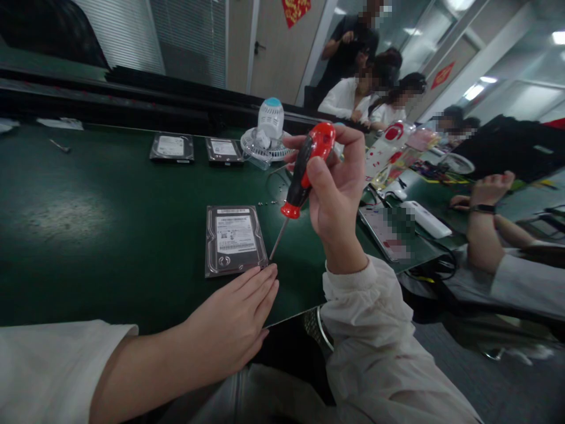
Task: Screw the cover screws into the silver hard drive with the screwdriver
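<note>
My right hand (338,188) is closed around a screwdriver (304,171) with a red and black handle, held above the green table with its shaft slanting down to the near right corner of a silver hard drive (233,238). The drive lies flat, label up. My left hand (229,327) rests flat on the table with fingers stretched out, fingertips touching the drive's near edge. Several tiny screws (269,203) lie just beyond the drive.
Two more hard drives (172,147) (223,150) and a small white fan (267,138) sit farther back. To the right are a white power strip (426,219), a tablet (388,232), cables and a co-worker's raised hand (488,191). More people sit behind. The table edge (291,318) runs near my body.
</note>
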The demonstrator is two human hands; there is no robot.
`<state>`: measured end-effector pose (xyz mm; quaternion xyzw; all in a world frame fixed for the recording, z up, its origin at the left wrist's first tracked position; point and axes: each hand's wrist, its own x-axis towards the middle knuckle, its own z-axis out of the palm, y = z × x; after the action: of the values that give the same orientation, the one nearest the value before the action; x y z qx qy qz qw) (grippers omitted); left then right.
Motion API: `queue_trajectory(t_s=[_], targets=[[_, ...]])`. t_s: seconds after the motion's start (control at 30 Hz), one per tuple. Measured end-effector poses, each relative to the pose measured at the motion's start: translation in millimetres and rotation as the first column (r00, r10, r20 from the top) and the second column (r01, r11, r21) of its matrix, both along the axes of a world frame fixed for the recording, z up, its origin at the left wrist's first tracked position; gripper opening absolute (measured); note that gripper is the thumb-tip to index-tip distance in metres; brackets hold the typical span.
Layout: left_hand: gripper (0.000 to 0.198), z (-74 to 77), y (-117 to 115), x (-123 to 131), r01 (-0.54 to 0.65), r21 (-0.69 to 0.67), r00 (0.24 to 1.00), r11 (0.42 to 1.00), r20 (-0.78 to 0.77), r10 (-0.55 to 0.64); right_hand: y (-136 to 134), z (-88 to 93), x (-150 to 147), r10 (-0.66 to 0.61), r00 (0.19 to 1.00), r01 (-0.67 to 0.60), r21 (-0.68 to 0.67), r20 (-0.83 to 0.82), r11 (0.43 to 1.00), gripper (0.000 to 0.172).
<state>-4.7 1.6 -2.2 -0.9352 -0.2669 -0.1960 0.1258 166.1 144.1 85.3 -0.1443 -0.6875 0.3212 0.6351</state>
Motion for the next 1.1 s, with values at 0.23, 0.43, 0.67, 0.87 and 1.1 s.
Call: queue_trajectory(t_s=[0.23, 0.43, 0.67, 0.87, 1.1], targets=[[0.059, 0.6, 0, 0, -0.004, 0.014, 1.0, 1.0, -0.014, 0.004, 4, -2.0, 4, 0.043, 0.997, -0.048, -0.082, -0.063, 0.995, 0.029], [0.059, -1.0, -1, 0, -0.002, 0.017, 1.0, 1.0, -0.018, 0.002, -5, 0.8, 0, 0.089, 0.994, -0.093, -0.066, -0.061, 0.993, 0.027], [0.059, 1.8, -1, -1, -0.005, 0.009, 1.0, 1.0, -0.023, 0.005, -4, 1.5, 1, 0.076, 0.996, -0.081, -0.117, -0.049, 0.99, 0.017], [0.059, 1.7, -1, 0, -0.009, 0.001, 1.0, 1.0, -0.026, 0.009, 2, -2.5, 2, -0.013, 0.997, 0.006, -0.096, -0.071, 0.995, 0.032], [0.06, 2.3, 0, 0, 0.001, -0.003, 1.0, 1.0, -0.023, -0.001, 0, -0.8, 3, 0.034, 0.999, -0.033, -0.109, 0.001, 0.994, 0.035]])
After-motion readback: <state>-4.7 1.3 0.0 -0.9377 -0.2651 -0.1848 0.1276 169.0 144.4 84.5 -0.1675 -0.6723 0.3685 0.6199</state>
